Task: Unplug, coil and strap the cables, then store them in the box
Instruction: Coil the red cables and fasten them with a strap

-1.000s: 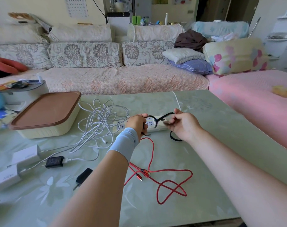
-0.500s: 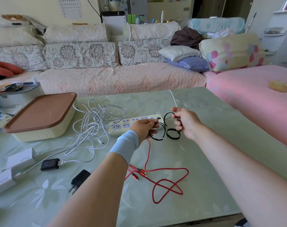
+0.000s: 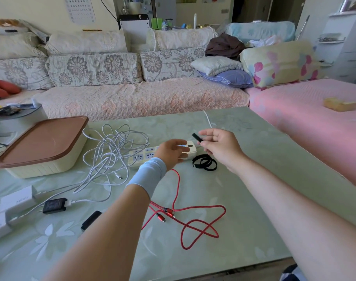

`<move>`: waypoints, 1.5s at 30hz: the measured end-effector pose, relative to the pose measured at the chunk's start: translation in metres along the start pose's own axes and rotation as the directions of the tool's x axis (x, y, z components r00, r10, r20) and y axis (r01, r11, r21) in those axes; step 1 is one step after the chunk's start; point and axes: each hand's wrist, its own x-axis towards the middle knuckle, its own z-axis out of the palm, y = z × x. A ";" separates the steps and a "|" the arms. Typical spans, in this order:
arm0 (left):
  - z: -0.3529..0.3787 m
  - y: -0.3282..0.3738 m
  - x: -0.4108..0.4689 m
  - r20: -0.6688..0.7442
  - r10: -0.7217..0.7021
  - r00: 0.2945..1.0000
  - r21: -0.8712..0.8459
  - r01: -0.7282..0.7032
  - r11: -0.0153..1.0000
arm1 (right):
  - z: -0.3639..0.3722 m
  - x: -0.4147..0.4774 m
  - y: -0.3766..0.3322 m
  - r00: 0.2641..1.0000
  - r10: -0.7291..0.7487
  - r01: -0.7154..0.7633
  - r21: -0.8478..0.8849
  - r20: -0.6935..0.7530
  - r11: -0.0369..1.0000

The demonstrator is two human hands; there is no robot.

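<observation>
Pinching a short black strap (image 3: 197, 137) in the right hand (image 3: 219, 148), up over the end of the power strip (image 3: 144, 156). Holding the left hand (image 3: 171, 152) open and loose above that strip; cannot tell if touching. Could slip out of so small a pinch. Could snag later on the knotted white cables (image 3: 112, 153). Pointing up and left, long side slanted toward the sofa (image 3: 132, 102). Near it, more straps (image 3: 204, 162), loose red cable (image 3: 201, 222), shut box (image 3: 43, 147).

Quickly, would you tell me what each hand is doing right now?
Left hand: open, over the power strip, holding nothing.
Right hand: pinching a black strap.
</observation>
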 end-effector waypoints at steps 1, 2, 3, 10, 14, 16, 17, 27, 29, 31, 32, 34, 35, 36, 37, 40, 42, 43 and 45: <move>-0.007 -0.001 -0.004 -0.008 0.024 1.000 0.148 -0.022 0.989 | 0.002 -0.002 -0.001 0.999 -0.009 0.011 -0.033 0.043 0.999; -0.014 -0.003 -0.008 0.013 0.042 0.999 0.351 -0.044 0.935 | 0.006 -0.004 -0.002 0.997 -0.017 0.023 -0.085 0.075 0.996; -0.021 -0.006 -0.015 0.070 0.028 0.997 0.582 -0.063 0.811 | 0.010 -0.005 -0.003 0.994 -0.021 0.036 -0.146 0.103 0.989; -0.059 -0.027 -0.050 0.170 -0.090 0.981 0.916 -0.124 0.381 | 0.054 -0.023 -0.010 0.940 -0.083 0.255 -0.520 0.332 0.815; -0.090 -0.026 -0.067 0.129 -0.154 0.980 0.944 -0.074 0.322 | 0.077 -0.029 -0.004 0.907 -0.041 0.321 -0.625 0.419 0.711; -0.107 -0.028 -0.075 0.093 -0.172 0.981 0.953 -0.037 0.301 | 0.086 -0.030 -0.005 0.903 -0.029 0.342 -0.674 0.430 0.655; -0.115 -0.030 -0.078 0.072 -0.177 0.982 0.947 -0.012 0.322 | 0.091 -0.030 -0.006 0.902 -0.024 0.350 -0.696 0.432 0.627; -0.129 -0.043 -0.107 -0.113 -0.231 0.966 0.939 0.180 0.293 | 0.110 -0.052 -0.022 0.891 -0.011 0.375 -0.722 0.453 0.581; -0.125 -0.047 -0.107 -0.120 -0.217 0.969 0.948 0.176 0.264 | 0.109 -0.058 -0.022 0.901 0.001 0.341 -0.711 0.433 0.615; -0.125 -0.047 -0.108 -0.140 -0.190 0.972 0.938 0.191 0.289 | 0.105 -0.063 -0.018 0.911 0.036 0.291 -0.703 0.411 0.649; -0.126 -0.047 -0.108 -0.156 -0.168 0.973 0.919 0.205 0.337 | 0.103 -0.064 -0.016 0.915 0.057 0.268 -0.709 0.399 0.653; -0.129 -0.044 -0.108 -0.184 -0.106 0.977 0.825 0.212 0.524 | 0.101 -0.064 -0.018 0.929 0.059 0.235 -0.706 0.365 0.668; -0.132 -0.040 -0.108 -0.184 -0.070 0.980 0.746 0.186 0.640 | 0.101 -0.064 -0.021 0.939 0.036 0.222 -0.682 0.343 0.697; -0.135 -0.035 -0.110 -0.176 -0.032 0.984 0.654 0.141 0.743 | 0.103 -0.064 -0.024 0.947 0.009 0.212 -0.648 0.320 0.732; -0.137 -0.029 -0.114 -0.166 0.001 0.986 0.573 0.096 0.814 | 0.106 -0.064 -0.028 0.952 -0.023 0.210 -0.600 0.305 0.772; -0.143 -0.006 -0.126 -0.142 0.166 0.976 0.473 -0.081 0.878 | 0.118 -0.068 -0.040 0.944 -0.041 0.168 -0.370 0.326 0.914; -0.144 0.005 -0.132 -0.159 0.254 0.954 0.427 -0.166 0.889 | 0.124 -0.069 -0.041 0.931 -0.055 0.157 -0.260 0.360 0.953; -0.146 0.007 -0.134 -0.181 0.291 0.939 0.419 -0.194 0.887 | 0.126 -0.071 -0.042 0.926 -0.061 0.163 -0.249 0.371 0.955; -0.153 0.011 -0.137 -0.238 0.396 0.887 0.505 -0.235 0.831 | 0.125 -0.072 -0.043 0.929 -0.063 0.149 -0.211 0.365 0.966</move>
